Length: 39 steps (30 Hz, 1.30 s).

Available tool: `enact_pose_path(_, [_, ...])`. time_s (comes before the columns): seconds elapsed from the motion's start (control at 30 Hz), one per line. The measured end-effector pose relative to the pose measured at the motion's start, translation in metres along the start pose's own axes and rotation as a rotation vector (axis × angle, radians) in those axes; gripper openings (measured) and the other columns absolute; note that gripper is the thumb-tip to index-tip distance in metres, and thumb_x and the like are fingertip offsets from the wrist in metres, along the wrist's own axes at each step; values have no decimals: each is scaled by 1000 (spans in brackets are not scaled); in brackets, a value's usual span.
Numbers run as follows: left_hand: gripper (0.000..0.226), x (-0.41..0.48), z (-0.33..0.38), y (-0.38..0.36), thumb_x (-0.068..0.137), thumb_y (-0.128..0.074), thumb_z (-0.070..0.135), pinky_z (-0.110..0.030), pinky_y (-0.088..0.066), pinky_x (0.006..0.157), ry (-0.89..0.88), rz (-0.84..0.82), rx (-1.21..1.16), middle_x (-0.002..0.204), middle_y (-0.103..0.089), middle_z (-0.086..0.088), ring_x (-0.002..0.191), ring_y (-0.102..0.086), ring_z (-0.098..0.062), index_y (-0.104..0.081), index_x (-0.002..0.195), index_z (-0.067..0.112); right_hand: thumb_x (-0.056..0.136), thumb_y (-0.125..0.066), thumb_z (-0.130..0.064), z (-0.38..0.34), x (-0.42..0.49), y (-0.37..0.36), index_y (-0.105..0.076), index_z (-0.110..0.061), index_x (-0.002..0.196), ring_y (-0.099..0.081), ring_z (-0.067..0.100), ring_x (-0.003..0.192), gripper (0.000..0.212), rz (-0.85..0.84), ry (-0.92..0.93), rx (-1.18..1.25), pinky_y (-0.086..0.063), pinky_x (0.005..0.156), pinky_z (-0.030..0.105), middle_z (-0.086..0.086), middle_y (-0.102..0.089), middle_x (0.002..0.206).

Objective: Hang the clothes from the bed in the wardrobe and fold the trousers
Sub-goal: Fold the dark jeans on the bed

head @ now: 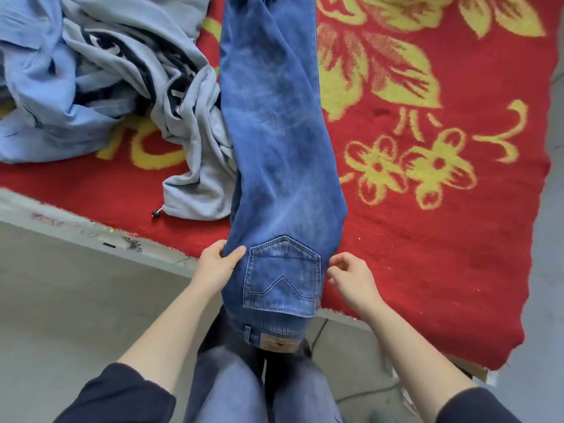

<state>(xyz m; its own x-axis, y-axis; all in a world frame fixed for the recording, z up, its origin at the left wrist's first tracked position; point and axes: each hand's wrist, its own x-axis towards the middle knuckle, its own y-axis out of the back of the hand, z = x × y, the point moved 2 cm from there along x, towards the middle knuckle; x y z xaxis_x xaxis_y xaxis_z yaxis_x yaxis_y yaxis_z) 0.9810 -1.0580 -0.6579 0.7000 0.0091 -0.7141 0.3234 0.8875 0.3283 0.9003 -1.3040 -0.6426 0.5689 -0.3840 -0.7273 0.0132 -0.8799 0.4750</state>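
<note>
Bed [91,236] w/ a red blanket [442,254], yellow flower pattern, fills the top & right of the view; grey floor [61,300] at 8 o'clock. Heap of pale blue & grey clothes [76,71] at 10 o'clock, its grey sweatshirt [195,190] touching the left edge of the jeans [274,148].

Jeans lie on the blanket, legs stacked, running 12 to 6 o'clock, back pocket [282,276] facing up. Waistband w/ leather patch [278,343] hangs over the near bed edge.

Left hand [213,267] at the jeans' left edge beside the pocket: grip closed on the denim, thumb on top, fingers under the edge. Right hand [354,279] at the right edge, opposite: fingers loosely curled, tips right at the fabric; can't tell if its grip has any hold.
</note>
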Motion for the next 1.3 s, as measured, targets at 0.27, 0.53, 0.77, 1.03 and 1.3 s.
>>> enact_pose_path(0.27, [14,36,77,2,94,-58,20,-45,-52,84,-220,-37,-208,92,-72,-14,83,-64,-20,-69,88,13,83,-54,-3,-94,40,18,-61,-11,103,-52,16,84,23,223,256,-67,-30,68,21,-3,-59,89])
enact_pose_path(0.53, [22,76,102,11,79,-70,26,-39,-54,91,-149,-319,-155,97,-74,5,96,-69,-12,-68,101,24,87,-53,-17,-232,115,-21,-66,-15,105,-59,16,94,22,84,389,-90,-38,73,22,-7,-62,94])
enact_pose_path(0.77, [26,101,110,22,82,-73,23,-23,-55,84,-101,-406,-186,101,-73,-4,98,-67,-15,-65,104,34,85,-62,-41,-312,184,-84,-53,-9,118,-54,22,102,47,-49,406,-350,-42,78,32,4,-59,113])
enact_pose_path(1.03, [25,116,131,30,83,-69,22,-28,-45,62,-62,-623,-293,74,-61,-8,65,-55,-24,-68,107,29,82,-51,-29,-348,208,-85,-40,-13,64,-43,21,61,26,99,455,-549,-28,50,30,1,-45,65])
enact_pose_path(1.3, [52,151,158,50,81,-60,17,-43,-54,78,-129,-74,117,85,-70,0,83,-66,-22,-49,126,38,85,-60,-28,-353,225,-73,-47,-12,58,-45,13,57,34,-97,497,-448,-35,54,31,-1,-50,55])
